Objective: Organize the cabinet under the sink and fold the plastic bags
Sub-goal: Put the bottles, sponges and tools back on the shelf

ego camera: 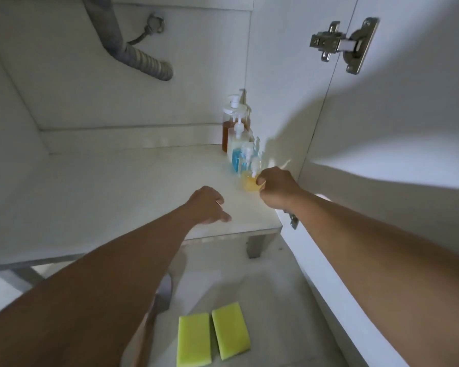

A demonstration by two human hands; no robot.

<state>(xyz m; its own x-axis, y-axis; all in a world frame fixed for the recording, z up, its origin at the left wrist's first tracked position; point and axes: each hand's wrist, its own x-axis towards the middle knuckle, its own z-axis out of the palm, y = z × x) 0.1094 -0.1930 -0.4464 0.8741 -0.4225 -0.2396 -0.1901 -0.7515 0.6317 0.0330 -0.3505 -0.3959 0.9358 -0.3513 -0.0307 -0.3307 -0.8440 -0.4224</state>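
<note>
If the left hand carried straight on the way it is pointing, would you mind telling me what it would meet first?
Probably nothing soon: the left hand points over bare cabinet floor toward the back wall, left of the pump bottles. Depth is hard to judge.

It is dim inside the cabinet (96, 83); light falls from behind me onto the open door (408, 115), where my arm throws a broad soft shadow. Everything looks slightly blurred, the pump bottles (239, 144) smeared, and straight edges bow toward the corners.
</note>
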